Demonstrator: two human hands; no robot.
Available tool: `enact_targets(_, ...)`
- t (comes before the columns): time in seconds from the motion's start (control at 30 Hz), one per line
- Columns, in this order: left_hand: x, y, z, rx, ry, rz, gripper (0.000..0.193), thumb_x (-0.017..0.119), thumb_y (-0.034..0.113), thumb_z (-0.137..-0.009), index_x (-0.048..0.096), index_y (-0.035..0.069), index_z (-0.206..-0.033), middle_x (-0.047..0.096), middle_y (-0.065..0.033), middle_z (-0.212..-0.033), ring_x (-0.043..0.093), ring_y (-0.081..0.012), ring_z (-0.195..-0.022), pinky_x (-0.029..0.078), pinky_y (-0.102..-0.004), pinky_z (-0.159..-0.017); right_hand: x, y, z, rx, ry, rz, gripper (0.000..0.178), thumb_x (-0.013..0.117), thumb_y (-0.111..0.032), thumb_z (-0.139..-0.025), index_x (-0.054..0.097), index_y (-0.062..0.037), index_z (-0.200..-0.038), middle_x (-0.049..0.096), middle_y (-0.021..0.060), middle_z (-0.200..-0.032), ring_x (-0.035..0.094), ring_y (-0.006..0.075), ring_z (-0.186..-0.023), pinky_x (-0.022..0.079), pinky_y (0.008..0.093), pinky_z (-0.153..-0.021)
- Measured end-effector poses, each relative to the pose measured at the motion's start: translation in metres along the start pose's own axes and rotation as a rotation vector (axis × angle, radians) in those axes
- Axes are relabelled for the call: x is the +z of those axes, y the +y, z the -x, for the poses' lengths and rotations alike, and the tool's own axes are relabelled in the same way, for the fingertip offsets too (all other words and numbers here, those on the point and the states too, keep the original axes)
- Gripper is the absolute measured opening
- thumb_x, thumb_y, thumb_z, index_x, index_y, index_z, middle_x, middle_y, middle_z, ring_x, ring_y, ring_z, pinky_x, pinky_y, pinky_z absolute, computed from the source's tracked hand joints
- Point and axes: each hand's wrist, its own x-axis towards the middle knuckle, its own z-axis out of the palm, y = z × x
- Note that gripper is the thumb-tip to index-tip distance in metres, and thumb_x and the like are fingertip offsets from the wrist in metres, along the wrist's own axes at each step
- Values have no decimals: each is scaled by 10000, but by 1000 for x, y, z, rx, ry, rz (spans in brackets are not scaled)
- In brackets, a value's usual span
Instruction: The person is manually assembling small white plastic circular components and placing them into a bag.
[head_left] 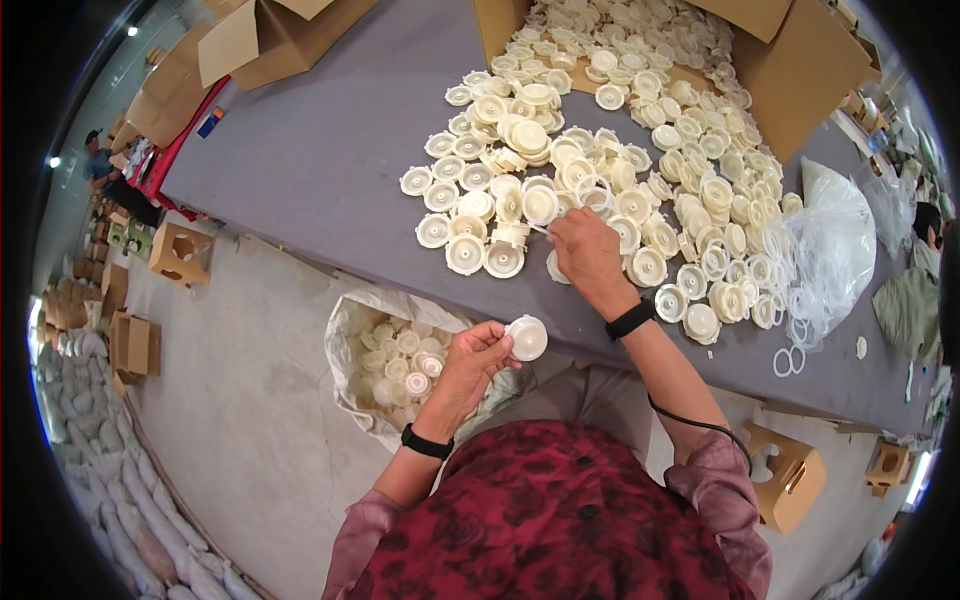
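Observation:
My left hand point(474, 362) pinches a round white plastic cap point(527, 338) between thumb and fingers, above the open mouth of a white woven sack point(345, 350). Inside that sack lie many similar caps point(392, 352). My right hand point(588, 255) reaches over the table to the near edge of a spread of cream-coloured caps point(466, 253). Its fingers are drawn together, and what they hold is hard to make out. Just beyond those fingertips is a thin white ring point(595, 190), touching or very near them.
Caps spill from an open cardboard box point(800, 75) on the grey-covered table point(330, 160). A clear plastic bag point(835, 230) with white rings point(789, 361) lies at the right. Another carton point(275, 50) stands far left. Cardboard pieces point(785, 475) and stacked sacks point(130, 520) are on the floor.

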Motion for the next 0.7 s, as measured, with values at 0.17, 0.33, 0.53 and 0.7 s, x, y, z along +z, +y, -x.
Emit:
enact_targets(0.17, -4, 4, -4, 10, 7, 81, 136, 637, 124, -949, 636, 22, -1040, 690, -66, -961, 654, -142, -820, 548, -301, -767, -23, -1, -3, 517, 7, -820, 55, 697, -58, -839, 723, -12, -852, 657, 5, -713, 574, 106, -634, 456, 271, -557)
enact_targets(0.33, 12, 10, -19, 30, 5, 106, 99, 619, 91, -955, 629, 24, -1028, 681, -60, -972, 650, -144, -864, 544, -302, -775, -43, -3, 26, 621, -28, -1142, 102, 691, -84, -880, 730, 8, -904, 673, 11, -748, 553, 49, -637, 425, 205, -543)
enact_targets(0.53, 26, -6, -27, 60, -45, 137, 165, 582, 165, -988, 594, 26, -1076, 653, -66, -1030, 619, -150, -921, 511, -316, -831, -64, -30, 65, 612, -150, -1315, 106, 704, -68, -875, 727, 13, -940, 682, 22, -791, 562, 53, -672, 444, 204, -585)
enact_targets(0.7, 46, -11, -19, 58, -64, 202, 204, 561, 233, -1007, 589, 34, -1038, 621, -53, -983, 586, -151, -887, 501, -324, -818, -73, -44, 85, 579, -131, -984, 95, 697, -52, -878, 729, 3, -948, 688, 9, -806, 561, 47, -705, 440, 211, -621)
